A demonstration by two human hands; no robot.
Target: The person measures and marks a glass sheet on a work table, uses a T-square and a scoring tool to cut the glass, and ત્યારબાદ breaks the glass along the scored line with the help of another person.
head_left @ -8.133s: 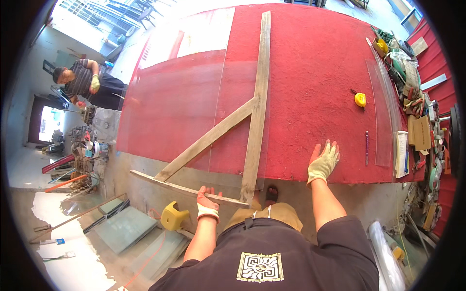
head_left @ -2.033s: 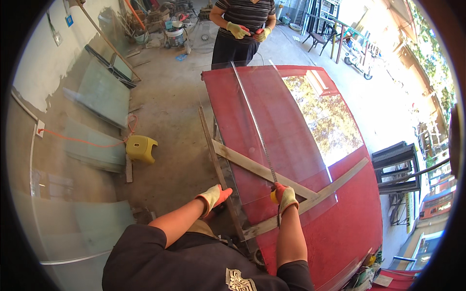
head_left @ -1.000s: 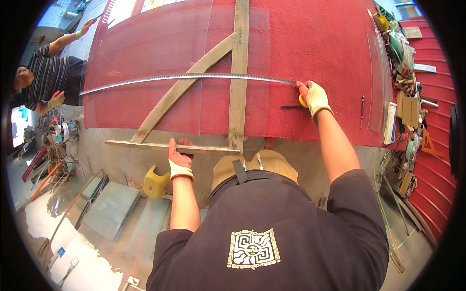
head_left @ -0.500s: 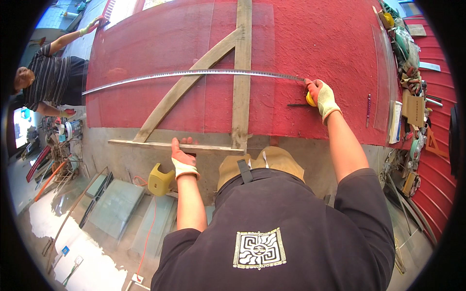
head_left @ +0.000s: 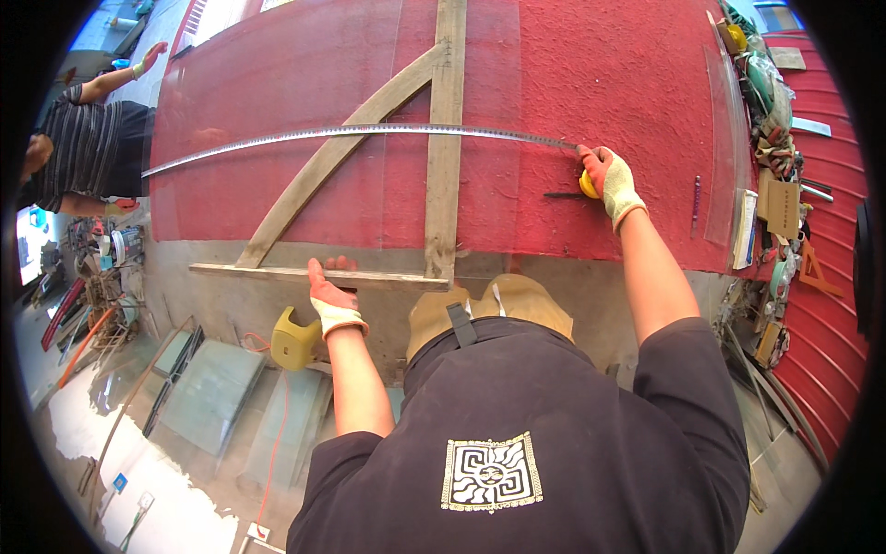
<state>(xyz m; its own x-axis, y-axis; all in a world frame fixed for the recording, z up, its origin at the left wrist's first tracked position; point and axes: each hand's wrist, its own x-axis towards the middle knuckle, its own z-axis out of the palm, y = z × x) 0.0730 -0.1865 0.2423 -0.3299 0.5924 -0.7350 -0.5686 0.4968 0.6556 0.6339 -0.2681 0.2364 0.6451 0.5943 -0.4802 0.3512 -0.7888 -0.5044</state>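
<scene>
Thin gloves with reddish fingers and cream cuffs cover both my hands. My left hand (head_left: 334, 300) is closed round the bottom crossbar of a wooden set square (head_left: 445, 189), whose upright and slanted brace lie over a clear sheet of glass (head_left: 277, 83). My right hand (head_left: 613, 185) grips a yellow tape measure (head_left: 588, 185). From it the metal tape blade (head_left: 369, 130) runs left across the square and the glass to the sheet's left edge. A dark thin object (head_left: 561, 195) sticks out beside the tape case on the red table (head_left: 609, 83).
At the left edge stands a co-worker (head_left: 88, 138) in a striped top, also gloved. A purple pen (head_left: 696, 198) lies on the table's right. Tools and boxes (head_left: 783, 208) crowd the right side. Behind my left arm are a yellow stool (head_left: 293, 342) and glass panes (head_left: 210, 388).
The wooden square and my left hand have shifted slightly left. The co-worker's far hand has come off the glass edge. My right hand stays in place with the tape measure.
</scene>
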